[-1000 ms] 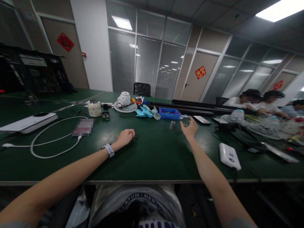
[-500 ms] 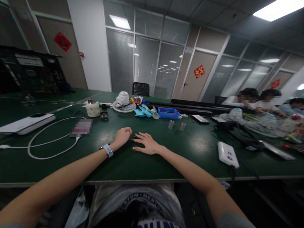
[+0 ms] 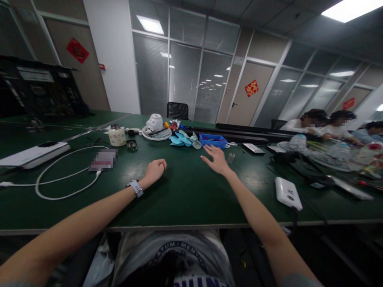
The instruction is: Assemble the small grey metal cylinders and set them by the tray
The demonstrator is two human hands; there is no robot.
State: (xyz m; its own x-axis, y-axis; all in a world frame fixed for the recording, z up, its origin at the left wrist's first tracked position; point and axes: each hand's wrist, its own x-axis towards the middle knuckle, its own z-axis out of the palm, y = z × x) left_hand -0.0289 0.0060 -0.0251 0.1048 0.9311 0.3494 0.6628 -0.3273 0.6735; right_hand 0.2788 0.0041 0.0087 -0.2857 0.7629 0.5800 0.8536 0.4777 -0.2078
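My right hand [image 3: 216,159] is stretched out over the green table, with its fingers spread and nothing seen in its grasp. It lies just in front of a blue plastic basket [image 3: 213,141]. To its right stands a small metallic cylinder [image 3: 231,158]. A second such cylinder is hidden behind the hand. On the table at the left, my left hand [image 3: 154,171] rests curled into a loose fist, and no object shows in it. A watch with a pale strap [image 3: 137,188] circles that wrist. Beyond the hands lie light blue fan blades [image 3: 181,138].
Behind, a white fan [image 3: 155,126] sits near a cream jar [image 3: 117,135]. A phone [image 3: 103,159] with a looped white cable lies left. A white power bank [image 3: 288,193] and tangled cables are right. Other people [image 3: 314,119] sit at the far right.
My right hand has moved right and forward, from beside my left hand to the metallic cylinders, covering the left one. My left hand has stayed in place, still curled.
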